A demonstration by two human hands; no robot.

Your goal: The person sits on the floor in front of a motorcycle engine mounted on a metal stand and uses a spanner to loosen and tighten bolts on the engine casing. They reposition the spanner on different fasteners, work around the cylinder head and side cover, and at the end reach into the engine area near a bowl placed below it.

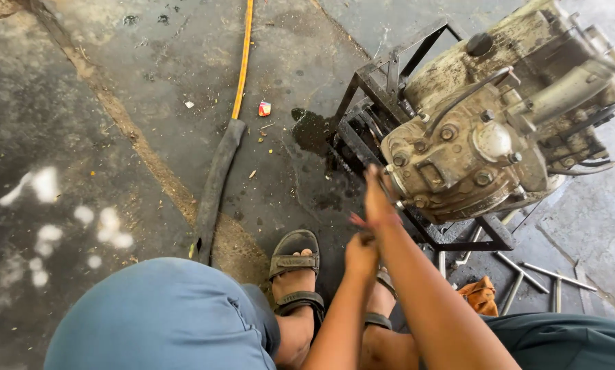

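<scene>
Your right hand (378, 194) is raised to the lower left edge of the grimy grey metal engine casing (472, 147), fingers drawn together as if pinching something thin there, though what it grips, if anything, is too small to tell. Your left hand (361, 252) sits just below and behind it, curled closed near the red thread band on the right wrist; whether it holds a tool you cannot tell from here. The casing rests tilted in a black welded steel frame stand (383, 85), directly ahead and slightly to the right of your hands, its bolted side cover facing you, so the right hand is touching or nearly touching its rim while the left is a little apart. To work this edge well, it seems wise to keep your wrist low and steady your forearm, pull straight rather than sideways, and mind the dark oily wet patch (312, 130) on the concrete beside the stand. Keep your sandalled foot (295, 274) planted clear of the loose long steel bolts (526, 274) and the crumpled orange rag (481, 294) lying on your right.
</scene>
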